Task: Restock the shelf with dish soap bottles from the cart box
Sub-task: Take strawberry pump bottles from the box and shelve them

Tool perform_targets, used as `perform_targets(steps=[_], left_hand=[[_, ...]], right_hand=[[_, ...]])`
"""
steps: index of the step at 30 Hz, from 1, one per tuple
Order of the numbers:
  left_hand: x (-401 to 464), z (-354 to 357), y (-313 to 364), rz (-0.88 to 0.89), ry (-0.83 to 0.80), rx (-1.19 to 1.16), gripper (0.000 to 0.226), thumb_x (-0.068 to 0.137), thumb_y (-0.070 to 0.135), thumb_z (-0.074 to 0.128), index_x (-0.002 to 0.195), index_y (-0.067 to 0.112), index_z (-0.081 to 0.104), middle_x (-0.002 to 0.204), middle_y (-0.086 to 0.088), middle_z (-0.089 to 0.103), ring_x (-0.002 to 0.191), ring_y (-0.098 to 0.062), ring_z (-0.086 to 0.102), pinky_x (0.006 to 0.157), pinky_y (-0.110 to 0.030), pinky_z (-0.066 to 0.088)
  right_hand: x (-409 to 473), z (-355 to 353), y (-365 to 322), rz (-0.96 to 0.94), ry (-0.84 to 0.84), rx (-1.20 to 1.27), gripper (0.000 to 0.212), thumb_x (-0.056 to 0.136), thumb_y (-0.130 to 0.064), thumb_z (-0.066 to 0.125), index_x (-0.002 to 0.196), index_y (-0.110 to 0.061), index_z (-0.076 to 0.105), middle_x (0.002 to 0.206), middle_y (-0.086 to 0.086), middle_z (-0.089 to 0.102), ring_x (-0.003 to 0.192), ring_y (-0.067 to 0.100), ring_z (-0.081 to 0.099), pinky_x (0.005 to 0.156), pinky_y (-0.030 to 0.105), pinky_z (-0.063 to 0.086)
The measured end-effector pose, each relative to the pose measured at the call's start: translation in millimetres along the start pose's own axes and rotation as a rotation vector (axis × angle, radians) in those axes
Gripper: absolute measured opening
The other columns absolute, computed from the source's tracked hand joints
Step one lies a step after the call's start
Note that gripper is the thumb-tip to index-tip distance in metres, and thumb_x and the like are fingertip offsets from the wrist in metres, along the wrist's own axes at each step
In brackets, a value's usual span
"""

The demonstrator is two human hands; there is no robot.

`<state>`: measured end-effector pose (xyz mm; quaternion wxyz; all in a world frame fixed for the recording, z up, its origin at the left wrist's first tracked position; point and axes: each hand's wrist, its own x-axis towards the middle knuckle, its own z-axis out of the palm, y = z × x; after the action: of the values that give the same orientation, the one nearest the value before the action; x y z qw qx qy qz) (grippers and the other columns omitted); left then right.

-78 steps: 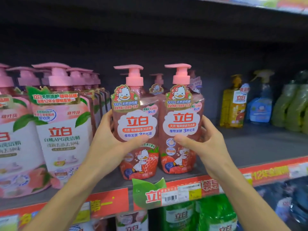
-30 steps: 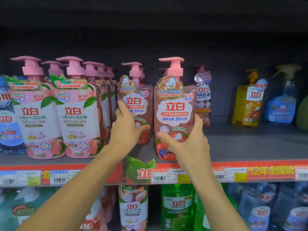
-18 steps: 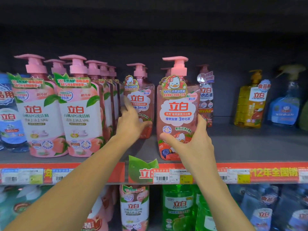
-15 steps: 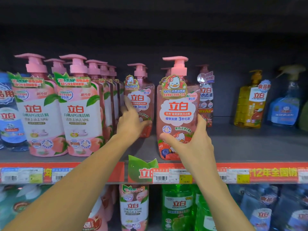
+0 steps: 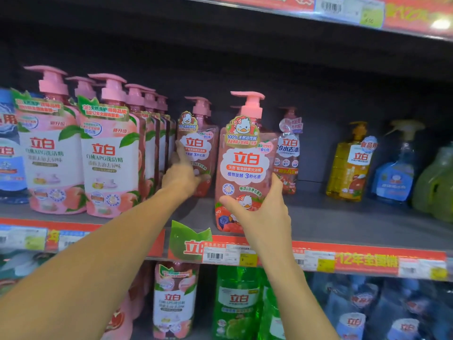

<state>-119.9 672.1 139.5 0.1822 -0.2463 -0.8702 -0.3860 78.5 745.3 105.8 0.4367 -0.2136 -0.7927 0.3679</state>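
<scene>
shop, likely supermarket | price-tag strip [image 5: 220, 256] | stocked soap bottles [image 5: 107, 155]

On the shelf [image 5: 343, 224] stand about six peach pump bottles [image 5: 107, 153], three strawberry pump bottles [image 5: 245, 168], one yellow bottle [image 5: 350, 168].
</scene>
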Motion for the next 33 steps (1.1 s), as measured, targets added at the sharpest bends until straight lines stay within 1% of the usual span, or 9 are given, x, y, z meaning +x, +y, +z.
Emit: perform_targets(steps=[3, 5, 8, 11, 14, 17, 24, 28, 33], left_hand=[[1, -3, 2, -0.05, -0.01, 0.082, 0.112, 0.086, 0.038, 0.071, 0.155, 0.017, -0.014, 0.155, -0.015, 0.026, 0.128, -0.039, 0.049, 0.1, -0.048, 0.042], [1, -10, 3, -0.091, -0.038, 0.184, 0.109, 0.087, 0.044, 0.069, 0.155, 0.018, -0.011, 0.148, -0.016, 0.039, 0.125, -0.039, 0.051, 0.099, -0.047, 0.044], [-13, -28, 6, -0.017, -0.157, 0.311, 0.09, 0.08, 0.06, 0.063, 0.148, 0.015, 0.027, 0.132, -0.012, 0.056, 0.116, -0.036, 0.057, 0.096, -0.045, 0.05], [-47, -40, 8, 0.102, -0.2, 0.384, 0.051, 0.095, 0.058, 0.044, 0.125, 0.019, 0.054, 0.128, -0.01, 0.06, 0.114, -0.035, 0.058, 0.095, -0.041, 0.048], [-91, -48, 3, 0.14, -0.081, 0.424, 0.051, 0.104, 0.047, 0.023, 0.103, 0.017, 0.063, 0.111, -0.015, 0.066, 0.101, -0.038, 0.062, 0.087, -0.042, 0.046], [-126, -38, -13, 0.353, 0.117, 0.488, 0.054, 0.102, 0.046, 0.022, 0.078, 0.016, 0.061, 0.075, -0.011, 0.066, 0.068, -0.035, 0.065, 0.059, -0.038, 0.049], [-130, -12, -32, 0.447, 0.314, 0.453, 0.057, 0.097, 0.046, 0.035, 0.114, 0.005, 0.071, 0.073, -0.01, 0.072, 0.06, -0.032, 0.066, 0.058, -0.034, 0.047], [-136, -10, -30, 0.438, 0.404, 0.434, 0.053, 0.095, 0.044, 0.038, 0.114, 0.007, 0.071, 0.06, -0.008, 0.066, 0.054, -0.031, 0.061, 0.058, -0.036, 0.05], [-137, -12, -31, 0.453, 0.408, 0.444, 0.054, 0.095, 0.043, 0.036, 0.113, 0.007, 0.072, 0.053, -0.005, 0.062, 0.048, -0.028, 0.058, 0.049, -0.031, 0.042]], right_hand=[[0, -4, -2, 0.002, -0.022, -0.01, 0.097, 0.068, -0.064, 0.08, 0.143, -0.035, 0.027, 0.135, -0.011, 0.056, 0.118, 0.019, 0.058, 0.092, 0.04, 0.048], [-2, -5, -4, 0.003, -0.037, -0.018, 0.097, 0.068, -0.063, 0.08, 0.143, -0.034, 0.027, 0.135, -0.009, 0.056, 0.117, 0.018, 0.058, 0.092, 0.04, 0.048], [-2, -7, -8, -0.014, -0.055, -0.052, 0.098, 0.067, -0.065, 0.08, 0.143, -0.032, 0.026, 0.135, -0.008, 0.056, 0.118, 0.019, 0.059, 0.094, 0.04, 0.05], [1, -13, -10, -0.022, -0.065, -0.119, 0.1, 0.067, -0.065, 0.079, 0.143, -0.027, 0.027, 0.137, -0.004, 0.055, 0.121, 0.023, 0.057, 0.095, 0.041, 0.048], [1, -19, -10, -0.008, -0.078, -0.146, 0.093, 0.069, -0.063, 0.08, 0.138, -0.025, 0.029, 0.135, -0.003, 0.056, 0.12, 0.024, 0.058, 0.093, 0.039, 0.048], [-2, -20, -9, 0.007, -0.085, -0.176, 0.09, 0.07, -0.064, 0.079, 0.134, -0.024, 0.03, 0.134, -0.001, 0.057, 0.12, 0.025, 0.058, 0.092, 0.039, 0.047], [-6, -17, 0, 0.003, -0.043, -0.183, 0.096, 0.069, -0.062, 0.081, 0.14, -0.025, 0.029, 0.135, 0.0, 0.058, 0.119, 0.025, 0.06, 0.095, 0.043, 0.052], [0, -17, -3, 0.015, -0.066, -0.215, 0.099, 0.066, -0.06, 0.084, 0.142, -0.026, 0.03, 0.133, 0.001, 0.061, 0.122, 0.028, 0.058, 0.098, 0.044, 0.049], [10, -12, -15, 0.047, -0.102, -0.259, 0.083, 0.07, -0.05, 0.086, 0.127, -0.017, 0.034, 0.13, 0.008, 0.06, 0.12, 0.034, 0.056, 0.09, 0.039, 0.044]])
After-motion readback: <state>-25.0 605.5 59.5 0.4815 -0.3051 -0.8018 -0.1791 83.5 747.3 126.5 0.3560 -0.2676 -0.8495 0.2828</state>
